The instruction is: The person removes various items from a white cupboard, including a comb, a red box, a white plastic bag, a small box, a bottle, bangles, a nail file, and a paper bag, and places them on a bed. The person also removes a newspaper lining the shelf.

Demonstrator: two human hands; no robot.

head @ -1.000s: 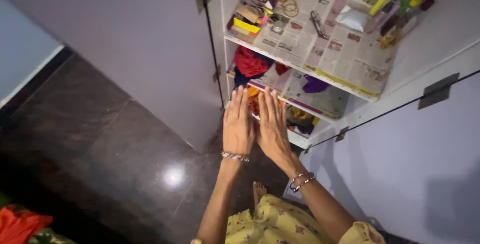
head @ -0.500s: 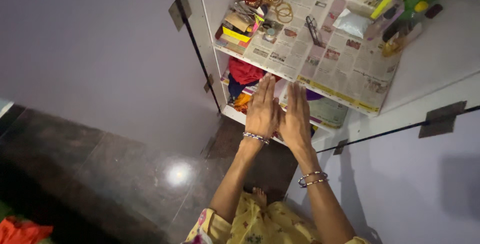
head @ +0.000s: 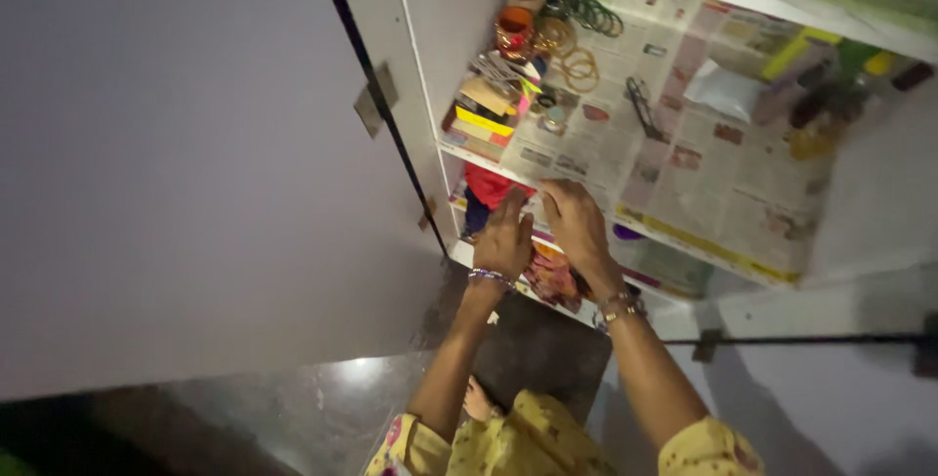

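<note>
Patterned cloth (head: 553, 276) lies at front edge of lower shelf (head: 674, 271), partly hidden behind hands | left hand (head: 505, 238) and right hand (head: 578, 225) curl over it, grip unclear | upper shelf (head: 625, 158) close above, little room.

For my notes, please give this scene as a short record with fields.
place: open white cupboard, shelves lined with newspaper
left hand: at the lower shelf, near red cloth
right hand: at the upper shelf edge, fingers curled
below hands: patterned cloth, grip unclear
upper shelf: bangles, small boxes, white pouch
</note>
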